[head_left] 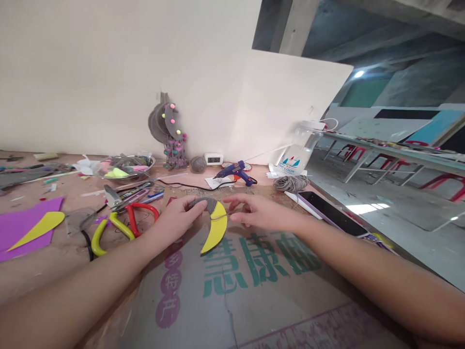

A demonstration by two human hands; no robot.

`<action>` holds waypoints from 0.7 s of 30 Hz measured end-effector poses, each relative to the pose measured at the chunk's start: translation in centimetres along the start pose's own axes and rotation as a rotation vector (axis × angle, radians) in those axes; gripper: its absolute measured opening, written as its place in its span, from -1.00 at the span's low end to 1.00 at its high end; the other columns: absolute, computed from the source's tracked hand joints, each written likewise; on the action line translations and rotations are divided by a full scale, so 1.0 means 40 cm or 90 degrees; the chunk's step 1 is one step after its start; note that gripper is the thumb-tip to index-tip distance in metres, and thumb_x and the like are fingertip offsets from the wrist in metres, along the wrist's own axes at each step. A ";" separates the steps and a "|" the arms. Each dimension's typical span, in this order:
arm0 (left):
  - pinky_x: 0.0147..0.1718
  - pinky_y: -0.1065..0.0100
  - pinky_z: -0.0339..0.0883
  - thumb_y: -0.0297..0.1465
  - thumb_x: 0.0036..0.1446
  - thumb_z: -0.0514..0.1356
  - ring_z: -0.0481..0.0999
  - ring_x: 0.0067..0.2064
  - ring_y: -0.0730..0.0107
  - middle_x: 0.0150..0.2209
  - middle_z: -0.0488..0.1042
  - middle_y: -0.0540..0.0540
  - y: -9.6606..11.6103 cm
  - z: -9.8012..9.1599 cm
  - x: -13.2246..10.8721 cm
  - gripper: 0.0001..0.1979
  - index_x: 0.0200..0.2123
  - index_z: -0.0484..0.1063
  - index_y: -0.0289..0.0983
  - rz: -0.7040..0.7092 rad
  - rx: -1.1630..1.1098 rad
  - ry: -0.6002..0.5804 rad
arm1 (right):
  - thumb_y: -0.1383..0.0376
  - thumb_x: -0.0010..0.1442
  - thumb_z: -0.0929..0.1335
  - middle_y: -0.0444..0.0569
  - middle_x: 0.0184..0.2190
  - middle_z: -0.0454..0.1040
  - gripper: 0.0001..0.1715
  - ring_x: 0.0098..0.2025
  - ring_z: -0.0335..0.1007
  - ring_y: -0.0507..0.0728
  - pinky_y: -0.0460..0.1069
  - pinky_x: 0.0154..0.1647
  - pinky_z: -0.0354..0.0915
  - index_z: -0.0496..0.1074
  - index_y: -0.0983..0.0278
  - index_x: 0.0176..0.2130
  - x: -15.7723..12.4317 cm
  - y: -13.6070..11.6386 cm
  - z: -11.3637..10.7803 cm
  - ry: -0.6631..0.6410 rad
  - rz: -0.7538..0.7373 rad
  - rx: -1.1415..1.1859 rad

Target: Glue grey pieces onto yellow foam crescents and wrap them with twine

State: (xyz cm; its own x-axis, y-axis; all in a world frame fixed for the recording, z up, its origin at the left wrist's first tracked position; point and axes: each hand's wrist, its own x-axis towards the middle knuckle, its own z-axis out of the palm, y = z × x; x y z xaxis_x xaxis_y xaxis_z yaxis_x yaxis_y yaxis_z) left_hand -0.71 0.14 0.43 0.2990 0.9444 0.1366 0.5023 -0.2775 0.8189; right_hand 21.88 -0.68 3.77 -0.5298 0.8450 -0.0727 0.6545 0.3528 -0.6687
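Observation:
A yellow crescent-shaped piece (pixel 217 231) is held over the printed board, its upper end wrapped in grey yarn (pixel 210 205). My left hand (pixel 183 213) grips that wrapped end, with the thumb on top. Beside the crescent's outer edge is my right hand (pixel 250 211), fingers curled. A loose strand of yarn crosses the yellow face and runs to those fingertips; the exact pinch is hard to see. More of the thin strand (pixel 228 310) trails down the board (pixel 290 300) toward me.
Left of my hands lie pliers (pixel 123 225), purple sheets (pixel 32 223) and a yellow cutout (pixel 43 228). Behind are a glue gun (pixel 236 170), a yarn ball (pixel 198 164) and a decorated hanging ornament (pixel 169 126). A yarn coil (pixel 290 183), bottle (pixel 296 150) and phone (pixel 332 213) stand right.

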 end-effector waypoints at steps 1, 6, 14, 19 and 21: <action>-0.60 0.46 0.00 -0.13 0.10 -0.02 0.18 -0.57 0.50 -0.63 0.16 0.09 -0.001 0.000 0.000 -0.64 -0.58 0.18 -0.26 -0.004 0.008 0.001 | 0.09 0.11 0.30 -0.05 -0.31 0.46 -0.49 -0.42 0.33 0.02 -0.09 -0.43 0.23 0.33 0.26 0.00 0.000 0.004 -0.016 -0.030 0.018 0.009; -0.63 0.47 -0.01 -0.14 0.10 -0.02 0.17 -0.59 0.52 -0.64 0.14 0.10 0.002 0.000 -0.002 -0.65 -0.58 0.18 -0.26 -0.014 0.022 -0.003 | 0.09 0.04 0.33 -0.12 -0.48 0.41 -0.67 -0.44 0.26 0.01 -0.07 -0.39 0.18 0.47 0.32 -0.35 -0.001 0.008 -0.074 0.066 0.038 0.001; -0.66 0.48 -0.03 -0.19 0.09 0.01 0.13 -0.61 0.54 -0.64 0.14 0.11 0.007 0.001 -0.003 -0.70 -0.56 0.22 -0.25 0.010 0.019 0.003 | 0.13 0.03 0.35 -0.14 -0.52 0.32 -0.73 -0.47 0.19 -0.01 -0.09 -0.44 0.13 0.40 0.32 -0.42 0.002 -0.038 -0.017 0.140 -0.042 0.076; -0.67 0.47 -0.03 -0.17 0.09 0.00 0.14 -0.63 0.53 -0.64 0.15 0.11 -0.004 0.001 0.000 -0.70 -0.53 0.24 -0.25 0.007 0.027 -0.010 | 0.10 0.01 0.36 -0.18 -0.59 0.28 -0.69 -0.54 0.13 -0.04 -0.11 -0.52 0.08 0.41 0.33 -0.41 0.016 0.027 -0.042 0.099 0.047 0.045; -0.67 0.47 -0.03 -0.17 0.10 -0.01 0.13 -0.63 0.54 -0.64 0.14 0.11 -0.007 0.001 0.001 -0.70 -0.52 0.23 -0.25 0.006 0.028 -0.018 | 0.08 0.01 0.35 -0.20 -0.63 0.26 -0.68 -0.58 0.12 -0.05 -0.12 -0.56 0.05 0.40 0.32 -0.41 0.024 0.060 -0.044 0.061 0.079 0.054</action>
State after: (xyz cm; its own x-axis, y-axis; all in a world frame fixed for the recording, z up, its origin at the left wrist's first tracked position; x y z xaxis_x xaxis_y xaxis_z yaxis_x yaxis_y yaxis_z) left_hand -0.79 0.24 0.19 0.3263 0.9365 0.1284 0.5340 -0.2948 0.7924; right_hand 23.91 1.70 3.40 -0.3918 0.9156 -0.0908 0.6621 0.2120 -0.7188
